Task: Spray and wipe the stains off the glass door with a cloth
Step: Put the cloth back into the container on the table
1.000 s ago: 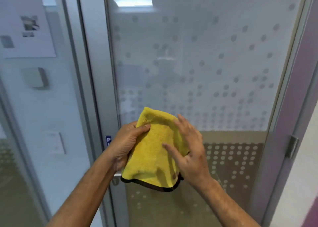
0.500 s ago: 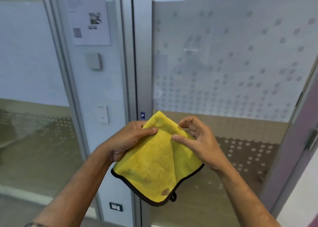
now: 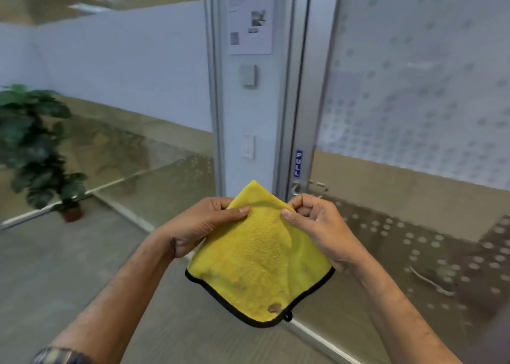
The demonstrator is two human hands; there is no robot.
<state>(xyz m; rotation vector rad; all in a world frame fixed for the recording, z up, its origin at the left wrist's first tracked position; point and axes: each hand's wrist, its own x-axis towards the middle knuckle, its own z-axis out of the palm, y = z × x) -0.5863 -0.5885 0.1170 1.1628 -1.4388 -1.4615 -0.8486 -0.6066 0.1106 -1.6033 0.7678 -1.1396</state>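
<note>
A: What are the hands doing?
B: Both are holding up a yellow cloth [image 3: 259, 267]. The left hand [image 3: 204, 223] is pinching the top edge, with its thumb on the front and its fingers curled behind. The right hand [image 3: 317, 225] is pinching the other side of the top the same way.
A: Where is the cloth hanging?
B: It is hanging down between the two hands, with one corner sticking up above them.
A: And the glass door [image 3: 414, 87]?
B: It is standing beyond the right hand, well apart from the cloth. Nothing is touching it.
A: Is the cloth clean?
B: Not quite. A brown spot [image 3: 274, 307] is showing near the bottom corner, below both hands.
A: So what could be going wrong?
B: If that dirty side is pressed on the glass, I think it could be smearing new marks instead of taking stains off.
A: Anything else?
B: No spray bottle is showing anywhere, so a dry cloth may only be pushing the stains around. The picture is also blurry, so I cannot tell where the stains on the door are. The dots on the glass may be hiding them.
A: Could the cloth be falling?
B: Maybe. Only thumbs and fingertips are holding it, so a loose pinch could be letting it drop on the floor. Then it would be picking up more dirt.
</note>
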